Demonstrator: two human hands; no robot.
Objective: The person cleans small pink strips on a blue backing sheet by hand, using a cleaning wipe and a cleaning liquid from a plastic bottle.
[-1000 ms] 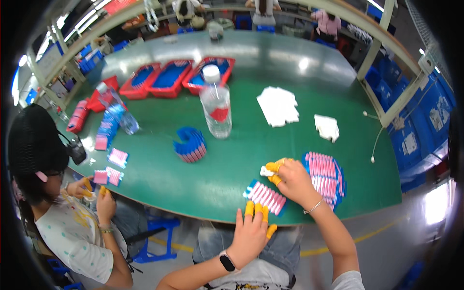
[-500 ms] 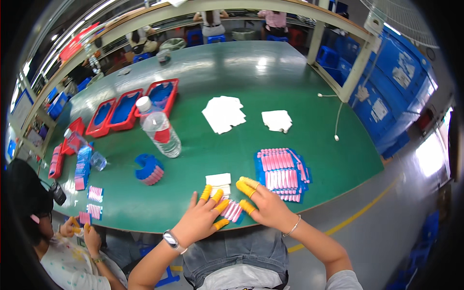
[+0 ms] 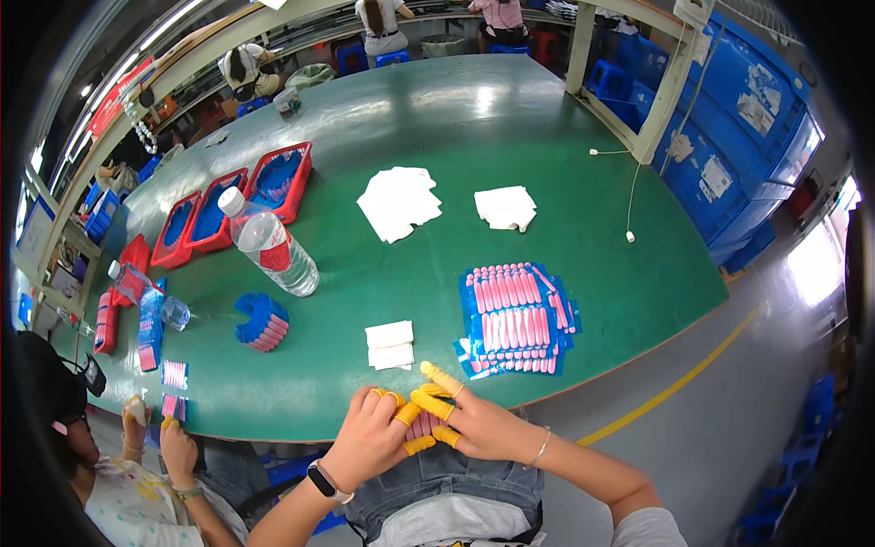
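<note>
My left hand (image 3: 372, 430) and my right hand (image 3: 478, 427) meet at the table's front edge, yellow finger cots on several fingers. Between them they pinch a small sheet with a row of pink strips (image 3: 421, 425), mostly hidden by my fingers. Just beyond my left hand lies a small stack of white paper slips (image 3: 390, 345). A pile of blue sheets bearing rows of rounded pink strips (image 3: 515, 319) spreads beyond my right hand.
A curled bundle of blue and pink sheets (image 3: 262, 321) and a clear bottle (image 3: 271, 246) stand to the left, near red trays (image 3: 290, 211). White paper piles (image 3: 399, 205) lie farther back. A co-worker (image 3: 137, 483) sits at left; blue bins (image 3: 738, 137) stand at right.
Both hands have drawn together and lifted the pink-striped sheet from the tabletop at the front edge. My left fingers have curled in. The whole view has shifted slightly.
</note>
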